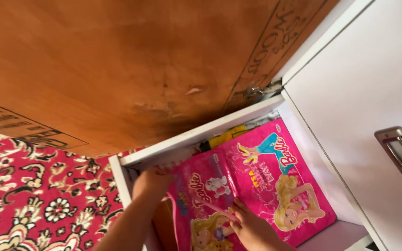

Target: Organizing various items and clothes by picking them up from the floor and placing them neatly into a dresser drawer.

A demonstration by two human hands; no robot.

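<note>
Down in the white drawer, seen from the head camera:
Drawer: a white drawer (323,236) stands pulled out under a large brown wooden panel (117,60); its bare white floor shows at the lower right corner.
Large book: a flat pink children's book (275,181) with a blonde cartoon figure on its cover lies in the drawer, tilted against the right wall.
Second book: a smaller pink book (201,195) of the same kind lies just left of it, overlapping the edge of the large one.
Left hand: the left hand (150,182) reaches into the drawer's left back corner, at the smaller book's upper left edge; its fingers are curled out of sight, so I cannot tell whether they grip.
Right hand: the right hand (252,227) rests on the books near the seam between them, fingers held close together and pinching a thin pink strip (219,210).
Behind the books: a yellow and black item (222,138) shows at the back of the drawer, mostly hidden.
Right side: a white cabinet front (364,79) with a metal recessed handle (400,149).
Floor: a red patterned carpet (38,200) with cream and black floral motifs lies to the left.
</note>
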